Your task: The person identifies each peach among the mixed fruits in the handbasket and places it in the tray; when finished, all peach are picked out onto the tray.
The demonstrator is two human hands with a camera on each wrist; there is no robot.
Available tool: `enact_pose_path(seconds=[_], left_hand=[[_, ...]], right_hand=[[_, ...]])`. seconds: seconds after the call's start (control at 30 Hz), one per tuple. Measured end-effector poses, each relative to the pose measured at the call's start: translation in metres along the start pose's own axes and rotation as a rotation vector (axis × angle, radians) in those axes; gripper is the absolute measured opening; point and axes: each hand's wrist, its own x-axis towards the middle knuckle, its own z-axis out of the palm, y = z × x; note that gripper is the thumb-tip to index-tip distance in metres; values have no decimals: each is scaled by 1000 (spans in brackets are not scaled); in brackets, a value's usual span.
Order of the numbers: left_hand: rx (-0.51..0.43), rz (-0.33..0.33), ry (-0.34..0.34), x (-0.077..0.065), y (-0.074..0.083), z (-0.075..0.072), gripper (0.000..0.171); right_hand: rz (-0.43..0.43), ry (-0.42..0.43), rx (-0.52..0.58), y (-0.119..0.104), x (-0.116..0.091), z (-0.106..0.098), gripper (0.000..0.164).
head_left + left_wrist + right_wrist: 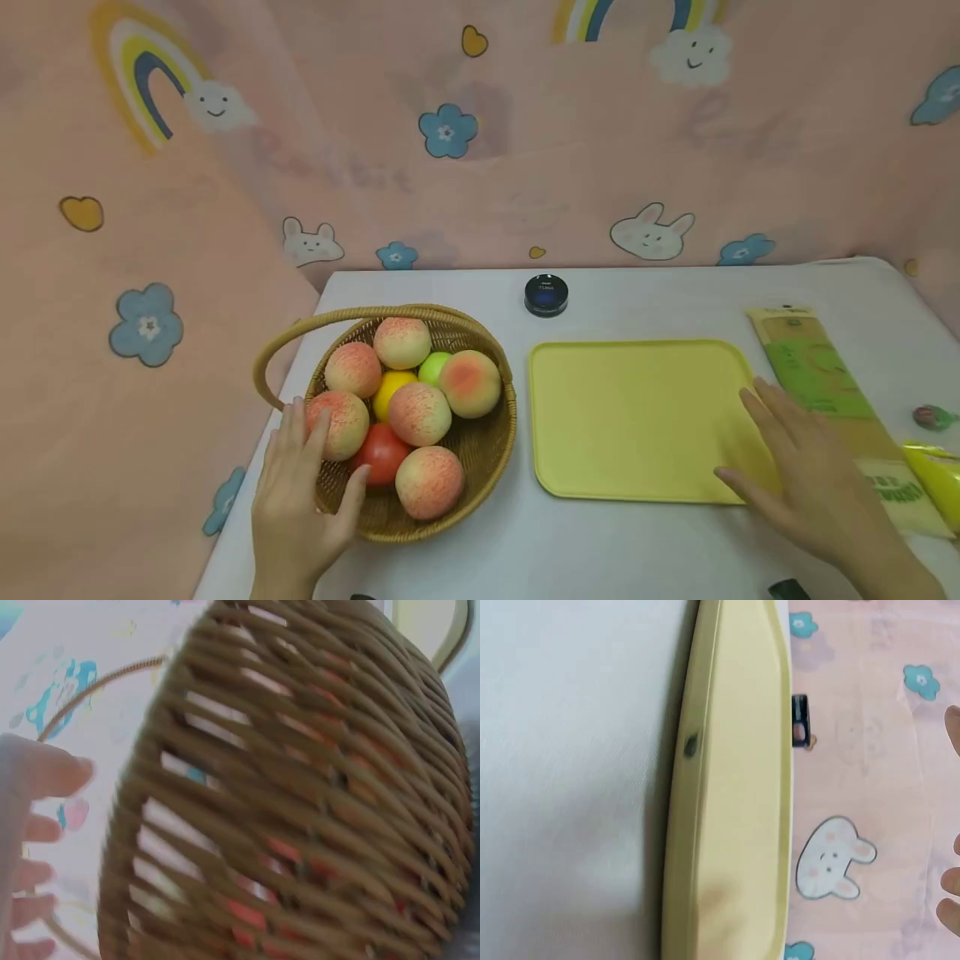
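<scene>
In the head view my left hand (300, 500) hovers at the near left side of a wicker basket (491, 462), its fingers straight and holding nothing. Several peaches (429, 482) lie in the basket with a red tomato (381, 454), a yellow round fruit (392, 392) and a green one (433, 368) partly hidden among them. The left wrist view shows the basket's woven side (300, 780) beside my fingers. Over the right edge of a yellow tray (637, 417) is my right hand (810, 467), fingers extended and gripping nothing. Its shadow falls on the tray.
Behind the tray stands a small dark round tin (546, 295). A long green and tan packet (825, 379) lies right of the tray, near a wrapped lollipop (933, 417) and a yellow package (937, 479). A patterned pink cloth (510, 200) hangs behind the white table.
</scene>
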Motion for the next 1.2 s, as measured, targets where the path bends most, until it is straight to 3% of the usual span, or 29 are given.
enact_pose_path(seconds=[0.17,0.27,0.37,0.47,0.57,0.67,0.93,1.2], left_hand=[[-55,-28,216,-6,-13,-2,64],[-137,-84,255,-9,-26,-5,66],[-277,-178,181,-13,-44,-8,59],[-520,-210,49,-16,-65,-7,59],[-802,-178,-86,-15,-82,-1,58],[-974,-149,-187,-12,-92,3,57],[-1110,-168,-318,-10,-110,13,61],[-1118,-227,-376,-9,-119,22,61]], right_hand=[[-23,-21,84,-16,9,4,91],[-51,-44,130,-30,16,3,95],[-108,-47,175,-45,26,0,97],[-157,-61,219,-63,38,-3,96],[-230,-57,284,-77,51,-6,91],[-291,-86,352,-91,64,-7,88],[-374,-276,505,-129,104,-2,82],[-512,-384,653,-173,152,10,74]])
